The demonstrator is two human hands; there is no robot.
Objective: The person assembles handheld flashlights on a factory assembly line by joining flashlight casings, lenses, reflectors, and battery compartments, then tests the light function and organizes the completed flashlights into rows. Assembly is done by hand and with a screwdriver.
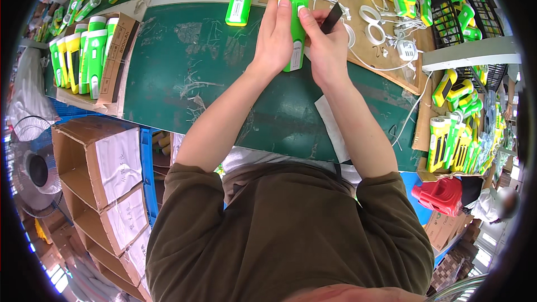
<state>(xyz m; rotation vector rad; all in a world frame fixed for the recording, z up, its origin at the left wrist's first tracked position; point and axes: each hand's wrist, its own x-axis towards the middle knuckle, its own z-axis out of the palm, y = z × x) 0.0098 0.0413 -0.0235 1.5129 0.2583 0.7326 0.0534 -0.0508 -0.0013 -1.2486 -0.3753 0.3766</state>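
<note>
The green flashlight (297,32) is held over the surface (168,67), by its far edge, its long axis running near to far, the broad white head aimed away from the person. The left hand's (274,43) fingers grip its left side; the right hand's (330,53) pinch its right, a black strip (332,18) jutting from them.

Two bare forearms (229,114) angle inward from short, dark olive-brown cloth sleeves (182,198); the bare left hand (275,42) and bare right hand (327,50) grasp closely, thumbs (284,12) near each other, right fingers (339,32) curled.
</note>
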